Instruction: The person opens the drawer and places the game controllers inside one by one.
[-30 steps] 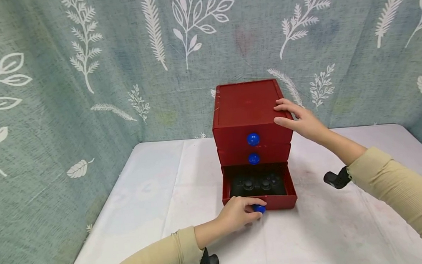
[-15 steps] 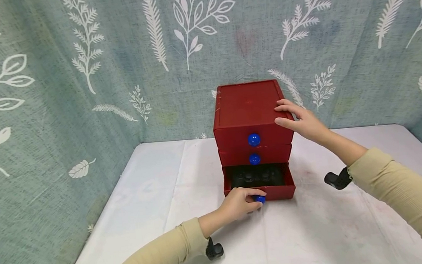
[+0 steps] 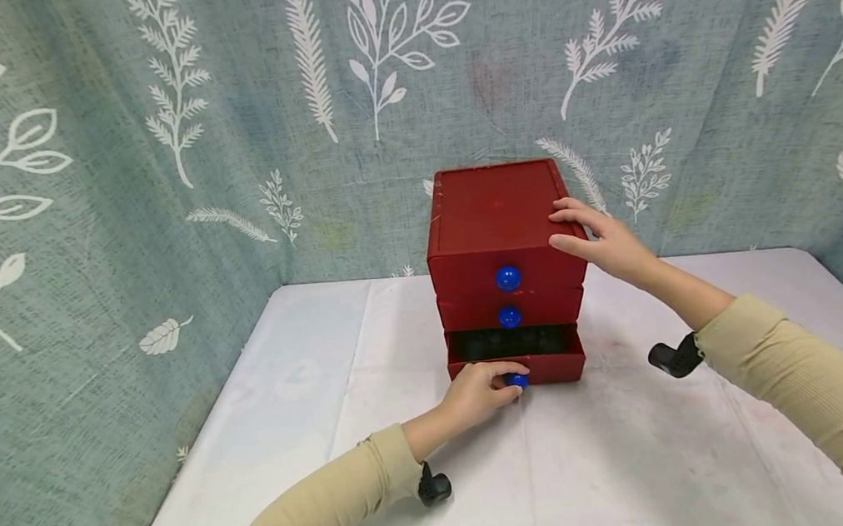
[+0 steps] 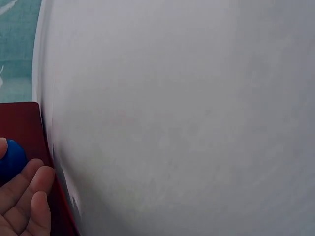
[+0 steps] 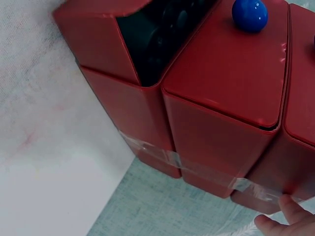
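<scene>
A red cabinet (image 3: pixel 492 207) of three stacked drawers stands at the back middle of the table. Its bottom drawer (image 3: pixel 559 368) is partly pulled out, and a black game controller (image 5: pixel 179 19) lies inside, mostly in shadow. My left hand (image 3: pixel 471 396) pinches the blue knob (image 3: pixel 519 381) of that drawer between thumb and fingers. In the left wrist view, the same knob (image 4: pixel 14 162) shows beside the loosely bent other fingers. My right hand (image 3: pixel 608 245) rests with spread fingers on the cabinet's upper right edge; only its fingertips show in the right wrist view.
Two more blue knobs mark the closed middle drawer (image 3: pixel 464 314) and top drawer (image 3: pixel 468 276). Clear tape (image 5: pixel 206 174) runs along the cabinet's side. A white cloth covers the table (image 3: pixel 635 461). A green leaf-patterned curtain (image 3: pixel 450 77) hangs behind and at the left.
My left hand has moved away from me with the knob, sliding the bottom drawer inward. Less of the controller shows now. The right hand has stayed in place.
</scene>
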`<state>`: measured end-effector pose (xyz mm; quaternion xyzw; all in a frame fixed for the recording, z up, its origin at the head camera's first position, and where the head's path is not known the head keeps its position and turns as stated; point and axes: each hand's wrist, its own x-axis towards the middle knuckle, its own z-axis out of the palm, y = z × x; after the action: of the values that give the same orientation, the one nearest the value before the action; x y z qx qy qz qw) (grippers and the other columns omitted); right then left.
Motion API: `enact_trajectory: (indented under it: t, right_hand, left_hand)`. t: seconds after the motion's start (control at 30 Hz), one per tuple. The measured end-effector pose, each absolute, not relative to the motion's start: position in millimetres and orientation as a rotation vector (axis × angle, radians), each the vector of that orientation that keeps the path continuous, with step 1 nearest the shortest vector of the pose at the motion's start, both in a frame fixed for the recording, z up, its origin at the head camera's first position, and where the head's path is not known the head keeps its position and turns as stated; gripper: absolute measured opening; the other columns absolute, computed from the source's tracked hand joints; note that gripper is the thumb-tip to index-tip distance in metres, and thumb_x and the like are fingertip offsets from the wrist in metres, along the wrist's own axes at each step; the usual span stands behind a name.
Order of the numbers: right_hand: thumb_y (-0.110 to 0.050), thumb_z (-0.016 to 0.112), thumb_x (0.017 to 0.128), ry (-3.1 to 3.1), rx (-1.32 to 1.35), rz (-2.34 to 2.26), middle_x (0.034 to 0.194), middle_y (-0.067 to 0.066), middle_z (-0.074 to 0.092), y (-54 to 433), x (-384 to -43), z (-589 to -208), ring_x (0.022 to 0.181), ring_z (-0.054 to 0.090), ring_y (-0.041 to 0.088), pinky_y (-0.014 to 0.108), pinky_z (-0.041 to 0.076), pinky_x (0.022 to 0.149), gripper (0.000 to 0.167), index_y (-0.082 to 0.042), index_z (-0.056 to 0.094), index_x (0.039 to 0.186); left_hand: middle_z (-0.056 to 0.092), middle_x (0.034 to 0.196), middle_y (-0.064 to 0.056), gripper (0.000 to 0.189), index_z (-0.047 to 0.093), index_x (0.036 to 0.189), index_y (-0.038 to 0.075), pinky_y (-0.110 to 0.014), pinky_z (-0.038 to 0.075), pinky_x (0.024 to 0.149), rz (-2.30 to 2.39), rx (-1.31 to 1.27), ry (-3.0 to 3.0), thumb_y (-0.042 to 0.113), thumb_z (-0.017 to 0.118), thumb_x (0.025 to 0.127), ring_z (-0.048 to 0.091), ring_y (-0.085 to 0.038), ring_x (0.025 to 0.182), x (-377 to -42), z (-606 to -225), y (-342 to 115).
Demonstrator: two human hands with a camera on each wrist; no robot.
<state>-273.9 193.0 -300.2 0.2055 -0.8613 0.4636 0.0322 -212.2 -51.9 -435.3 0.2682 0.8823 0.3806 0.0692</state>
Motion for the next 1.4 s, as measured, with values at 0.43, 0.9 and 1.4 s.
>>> enact_trajectory:
  t: [0.43,0.9,1.4]
  right_hand:
    - [-0.032,0.057,0.090,-2.637,0.652,1.415,0.150,0.001,0.024,194,-277,-304,0.139,0.014,0.021,0.056,0.018,0.105,0.051,-0.007,0.046,0.133]
    - [-0.032,0.057,0.090,-2.628,0.645,1.421,0.150,0.000,0.024,193,-276,-302,0.139,0.014,0.020,0.055,0.018,0.105,0.051,-0.007,0.047,0.132]
    - [-0.025,0.057,0.090,-2.638,0.624,1.447,0.150,0.002,0.023,193,-274,-301,0.140,0.013,0.021,0.056,0.017,0.105,0.049,-0.006,0.045,0.133]
  left_hand:
    - [0.039,0.050,0.010,0.030,0.062,0.119,0.021,-0.016,0.026,0.042,0.851,0.895,2.912,0.022,0.058,0.090,0.033,-0.001,0.042,-231,-439,-46]
    - [0.041,0.053,0.010,0.028,0.063,0.118,0.021,-0.016,0.028,0.045,0.785,0.900,2.963,0.024,0.057,0.090,0.037,-0.003,0.048,-240,-436,-44]
    - [0.057,0.066,0.002,0.027,0.064,0.116,0.020,-0.017,0.033,0.052,0.781,0.895,2.914,0.021,0.059,0.090,0.044,-0.005,0.057,-247,-433,-44]
